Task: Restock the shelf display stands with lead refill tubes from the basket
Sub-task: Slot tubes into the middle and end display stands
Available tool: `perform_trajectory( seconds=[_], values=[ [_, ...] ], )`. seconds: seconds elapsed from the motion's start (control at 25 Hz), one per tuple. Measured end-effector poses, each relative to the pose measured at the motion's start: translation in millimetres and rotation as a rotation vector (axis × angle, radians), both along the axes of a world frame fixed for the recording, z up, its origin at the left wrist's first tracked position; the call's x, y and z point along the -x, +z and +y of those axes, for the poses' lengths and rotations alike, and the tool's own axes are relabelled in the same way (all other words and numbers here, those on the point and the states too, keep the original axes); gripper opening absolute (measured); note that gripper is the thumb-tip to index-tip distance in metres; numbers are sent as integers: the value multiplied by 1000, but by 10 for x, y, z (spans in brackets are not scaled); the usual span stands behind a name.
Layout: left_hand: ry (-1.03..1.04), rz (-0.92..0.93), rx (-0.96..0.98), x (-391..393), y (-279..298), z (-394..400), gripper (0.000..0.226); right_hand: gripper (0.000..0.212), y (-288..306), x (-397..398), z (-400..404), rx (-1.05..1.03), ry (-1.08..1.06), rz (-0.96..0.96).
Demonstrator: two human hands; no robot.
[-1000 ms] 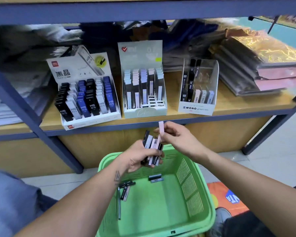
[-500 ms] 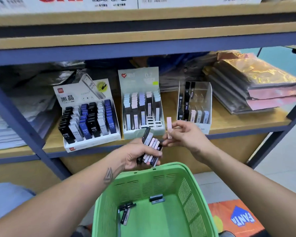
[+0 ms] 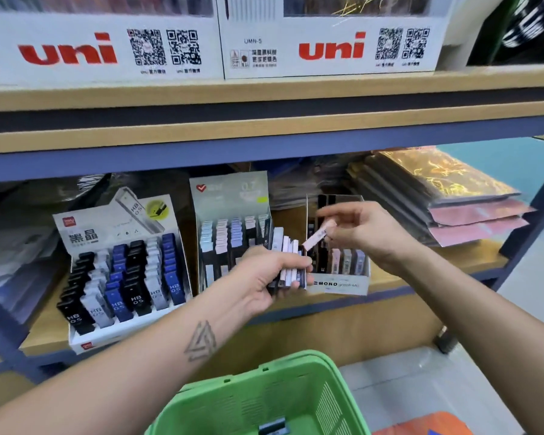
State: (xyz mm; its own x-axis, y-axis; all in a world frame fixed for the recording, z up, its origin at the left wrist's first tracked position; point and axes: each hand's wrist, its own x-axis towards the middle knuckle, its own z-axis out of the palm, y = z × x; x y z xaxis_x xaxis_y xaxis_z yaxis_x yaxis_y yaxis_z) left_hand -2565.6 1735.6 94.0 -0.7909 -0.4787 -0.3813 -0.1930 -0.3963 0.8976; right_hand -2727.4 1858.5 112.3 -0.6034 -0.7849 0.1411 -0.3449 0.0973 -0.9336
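My left hand (image 3: 266, 276) grips a fan of several lead refill tubes (image 3: 285, 262), white, pink and dark, in front of the middle shelf. My right hand (image 3: 366, 229) pinches one pink tube (image 3: 318, 236), tilted, just above the white MONO display stand (image 3: 338, 285), which holds a few tubes along its front. Left of it stands a grey stand (image 3: 230, 196) with pastel tubes, partly hidden by my left hand. Farther left is a white stand (image 3: 107, 335) filled with black, blue and grey HB 0.5 tubes. The green basket (image 3: 296, 375) sits below.
Stacked plastic-wrapped notebooks (image 3: 446, 202) lie on the shelf at the right. White uni boxes (image 3: 327, 48) line the upper shelf. Blue metal shelf posts (image 3: 534, 215) stand at both sides. A dark tube (image 3: 274, 427) lies in the basket.
Both hands have risen from above the basket to shelf level. My right hand has carried the pink tube rightward over the MONO stand. The camera has tilted upward.
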Motion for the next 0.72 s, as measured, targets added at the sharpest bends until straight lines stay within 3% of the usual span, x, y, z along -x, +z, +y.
perform_trajectory(
  seconds=[0.36,0.56,0.72],
  values=[
    [42,9,-65,281,-28,48,25,25,-16,260,88,36,-34,-47],
    [85,54,-102,357,39,11,25,16,140,443,153,95,-195,125],
    [73,50,-107,393,35,15,22,18,104,611,123,-2,-322,363]
  ],
)
